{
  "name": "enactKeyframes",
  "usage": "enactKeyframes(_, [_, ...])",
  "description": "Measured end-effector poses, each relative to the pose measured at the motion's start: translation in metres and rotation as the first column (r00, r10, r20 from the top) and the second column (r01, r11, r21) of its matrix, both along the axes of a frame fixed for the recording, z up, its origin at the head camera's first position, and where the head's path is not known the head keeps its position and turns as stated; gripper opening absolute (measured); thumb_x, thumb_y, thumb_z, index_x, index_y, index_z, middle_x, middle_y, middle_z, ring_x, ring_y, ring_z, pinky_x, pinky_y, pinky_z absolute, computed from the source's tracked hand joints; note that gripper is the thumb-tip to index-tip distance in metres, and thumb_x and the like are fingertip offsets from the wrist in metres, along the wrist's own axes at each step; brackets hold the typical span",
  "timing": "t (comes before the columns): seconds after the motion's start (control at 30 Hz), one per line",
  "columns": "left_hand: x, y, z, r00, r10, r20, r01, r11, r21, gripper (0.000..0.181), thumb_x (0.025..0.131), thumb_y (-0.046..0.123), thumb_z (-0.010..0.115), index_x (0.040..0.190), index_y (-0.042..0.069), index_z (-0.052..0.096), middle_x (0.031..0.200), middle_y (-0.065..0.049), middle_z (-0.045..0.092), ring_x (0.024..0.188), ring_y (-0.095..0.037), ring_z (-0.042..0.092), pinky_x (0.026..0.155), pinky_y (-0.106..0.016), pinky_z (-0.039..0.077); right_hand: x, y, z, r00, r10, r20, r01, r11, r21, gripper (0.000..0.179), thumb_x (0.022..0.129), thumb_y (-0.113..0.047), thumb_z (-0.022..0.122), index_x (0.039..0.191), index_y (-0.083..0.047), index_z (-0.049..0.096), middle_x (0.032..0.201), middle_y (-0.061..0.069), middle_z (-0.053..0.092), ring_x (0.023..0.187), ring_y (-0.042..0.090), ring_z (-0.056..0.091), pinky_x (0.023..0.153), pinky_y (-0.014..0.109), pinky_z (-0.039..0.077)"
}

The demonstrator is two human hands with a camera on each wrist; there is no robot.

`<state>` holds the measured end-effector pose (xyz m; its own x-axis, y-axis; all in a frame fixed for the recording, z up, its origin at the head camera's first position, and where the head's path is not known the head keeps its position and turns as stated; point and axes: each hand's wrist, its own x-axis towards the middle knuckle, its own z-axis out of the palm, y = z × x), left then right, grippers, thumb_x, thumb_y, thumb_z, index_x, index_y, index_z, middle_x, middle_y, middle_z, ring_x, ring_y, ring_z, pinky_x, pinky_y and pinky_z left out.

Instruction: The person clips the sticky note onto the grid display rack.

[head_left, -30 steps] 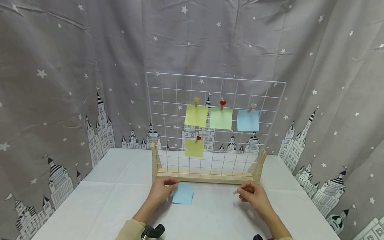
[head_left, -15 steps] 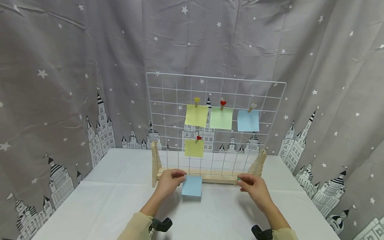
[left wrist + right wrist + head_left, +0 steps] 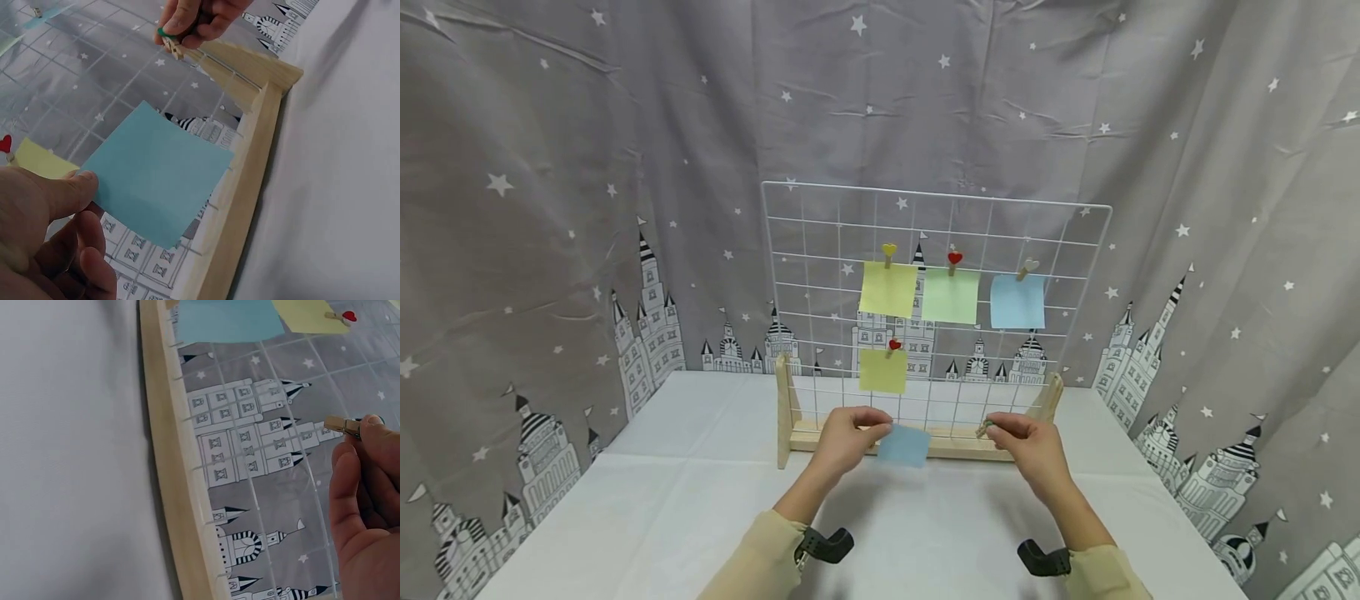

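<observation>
My left hand pinches a blue paper note by its upper left corner, holding it off the table in front of the wire grid's base. In the left wrist view the note spreads flat beyond the thumb. My right hand pinches a small wooden clothespin between thumb and forefinger; a bit of green shows on the clothespin in the left wrist view. Both hands are before the white wire grid, with the note and the clothespin apart from each other.
On the grid hang two yellow notes, a green note and another blue note, each under a heart-topped clothespin. A wooden stand bears the grid on a white-covered table. A grey patterned curtain surrounds it.
My left hand has lifted the blue note off the table, moving up and right toward the grid. The right hand has risen slightly with the clothespin.
</observation>
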<state>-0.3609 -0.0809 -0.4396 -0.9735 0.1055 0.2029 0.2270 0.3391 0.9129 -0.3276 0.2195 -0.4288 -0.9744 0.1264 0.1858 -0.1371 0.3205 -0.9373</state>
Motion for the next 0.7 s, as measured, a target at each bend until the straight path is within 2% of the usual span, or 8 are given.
enactKeyframes(0.2, [-0.003, 0.016, 0.014, 1.000, -0.012, -0.027, 0.013, 1.000, 0.021, 0.007, 0.094, 0.018, 0.076, 0.099, 0.015, 0.080, 0.100, -0.002, 0.076, 0.083, -0.014, 0.066, 0.074, -0.030, 0.057, -0.004, -0.005, 0.012, 1.000, -0.005, -0.014, 0.005, 1.000, 0.019, 0.023, 0.094, -0.014, 0.077, 0.115, -0.006, 0.078, 0.109, 0.007, 0.078, 0.095, 0.021, 0.072, 0.085, 0.024, 0.059])
enactKeyframes(0.5, [-0.006, 0.036, 0.031, 0.999, 0.020, -0.041, -0.018, 0.998, 0.067, 0.011, 0.093, 0.015, 0.076, 0.103, 0.015, 0.082, 0.104, -0.004, 0.077, 0.092, -0.017, 0.067, 0.077, -0.031, 0.058, -0.008, -0.013, 0.033, 0.998, -0.017, -0.067, 0.015, 0.999, -0.030, 0.022, 0.093, -0.014, 0.077, 0.113, -0.004, 0.078, 0.106, 0.005, 0.079, 0.089, 0.009, 0.071, 0.083, 0.019, 0.055])
enactKeyframes(0.7, [-0.010, 0.047, 0.041, 0.998, 0.032, -0.047, -0.028, 0.997, 0.075, 0.015, 0.094, 0.018, 0.075, 0.108, 0.019, 0.081, 0.107, -0.002, 0.077, 0.094, -0.017, 0.069, 0.078, -0.031, 0.059, -0.014, -0.017, 0.044, 0.996, -0.010, -0.083, 0.005, 0.998, -0.066, 0.024, 0.093, -0.012, 0.077, 0.114, -0.001, 0.077, 0.103, 0.000, 0.079, 0.088, 0.008, 0.073, 0.085, 0.017, 0.056])
